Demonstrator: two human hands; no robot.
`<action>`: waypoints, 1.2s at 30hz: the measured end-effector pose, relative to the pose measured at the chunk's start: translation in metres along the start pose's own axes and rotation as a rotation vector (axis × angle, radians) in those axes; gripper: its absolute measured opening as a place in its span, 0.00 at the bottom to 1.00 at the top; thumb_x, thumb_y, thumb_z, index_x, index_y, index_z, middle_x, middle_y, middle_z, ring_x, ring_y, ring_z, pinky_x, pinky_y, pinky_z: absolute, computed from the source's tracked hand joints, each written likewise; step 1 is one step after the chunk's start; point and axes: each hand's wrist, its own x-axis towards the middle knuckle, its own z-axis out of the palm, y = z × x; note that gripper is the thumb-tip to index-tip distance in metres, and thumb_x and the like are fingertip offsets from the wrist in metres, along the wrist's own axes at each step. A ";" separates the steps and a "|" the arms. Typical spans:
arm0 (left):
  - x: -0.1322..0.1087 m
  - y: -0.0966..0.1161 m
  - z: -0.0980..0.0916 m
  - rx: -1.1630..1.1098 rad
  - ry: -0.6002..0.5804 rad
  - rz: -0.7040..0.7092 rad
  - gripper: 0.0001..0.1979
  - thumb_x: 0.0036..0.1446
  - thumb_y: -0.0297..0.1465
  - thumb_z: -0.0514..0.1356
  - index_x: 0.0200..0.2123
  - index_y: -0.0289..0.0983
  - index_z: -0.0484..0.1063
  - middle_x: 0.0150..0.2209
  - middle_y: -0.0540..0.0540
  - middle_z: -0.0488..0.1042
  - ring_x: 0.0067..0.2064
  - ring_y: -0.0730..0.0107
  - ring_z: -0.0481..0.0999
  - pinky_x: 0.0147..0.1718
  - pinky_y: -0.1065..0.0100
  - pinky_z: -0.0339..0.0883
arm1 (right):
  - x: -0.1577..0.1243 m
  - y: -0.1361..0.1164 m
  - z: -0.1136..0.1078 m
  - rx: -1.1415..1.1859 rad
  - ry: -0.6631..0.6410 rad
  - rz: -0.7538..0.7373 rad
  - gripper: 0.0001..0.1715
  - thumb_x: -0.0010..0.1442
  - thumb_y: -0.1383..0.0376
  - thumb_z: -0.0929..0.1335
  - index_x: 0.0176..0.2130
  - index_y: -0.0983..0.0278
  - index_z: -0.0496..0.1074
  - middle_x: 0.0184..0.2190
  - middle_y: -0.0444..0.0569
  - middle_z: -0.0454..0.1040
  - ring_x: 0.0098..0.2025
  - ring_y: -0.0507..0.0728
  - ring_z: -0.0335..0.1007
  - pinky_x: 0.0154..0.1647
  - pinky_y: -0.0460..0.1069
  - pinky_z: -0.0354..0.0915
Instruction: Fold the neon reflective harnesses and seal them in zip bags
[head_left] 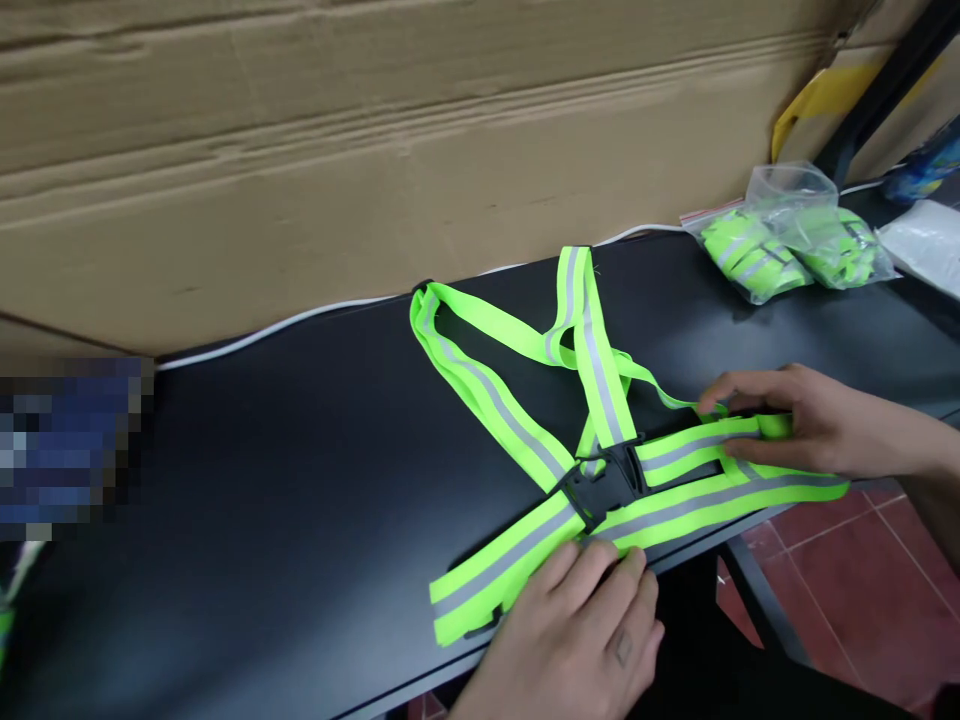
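A neon-green reflective vest [604, 370] made of elastic straps with grey stripes lies spread on the black table. Its black plastic buckle [604, 488] sits in the middle, where the straps meet. At the near table edge, my left hand [577, 630] has its fingers curled over the lower strap just below the buckle; its thumb is hidden. My right hand [817, 420] is at the vest's right side, thumb and fingers bent around the folded waist straps. The two shoulder loops reach toward the back of the table.
Clear bags [795, 235] of folded green vests lie at the back right, beside a white plastic packet [926, 245]. A cardboard sheet [420, 150] stands along the back, with a white cable [300, 320] at its foot. A blurred blue patch [75, 440] is at left.
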 end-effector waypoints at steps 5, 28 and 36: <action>0.023 0.011 0.007 0.103 -0.076 0.026 0.19 0.68 0.38 0.56 0.57 0.35 0.72 0.44 0.46 0.78 0.49 0.61 0.74 0.51 0.61 0.65 | 0.001 -0.006 0.008 -0.012 -0.095 0.029 0.14 0.59 0.54 0.72 0.40 0.59 0.71 0.24 0.39 0.69 0.25 0.51 0.57 0.25 0.47 0.54; 0.049 0.012 0.031 0.244 -0.232 -0.049 0.27 0.70 0.42 0.50 0.66 0.35 0.62 0.68 0.43 0.62 0.62 0.54 0.63 0.65 0.48 0.51 | 0.009 -0.009 -0.006 -0.292 0.047 0.029 0.25 0.65 0.48 0.65 0.52 0.61 0.73 0.20 0.39 0.66 0.21 0.50 0.56 0.25 0.47 0.53; 0.045 0.007 0.032 0.133 -0.197 -0.096 0.26 0.71 0.42 0.47 0.66 0.36 0.63 0.68 0.45 0.62 0.65 0.52 0.59 0.68 0.38 0.40 | -0.002 0.022 -0.022 -0.151 0.034 0.168 0.26 0.56 0.48 0.73 0.46 0.65 0.76 0.40 0.54 0.79 0.39 0.59 0.72 0.40 0.52 0.65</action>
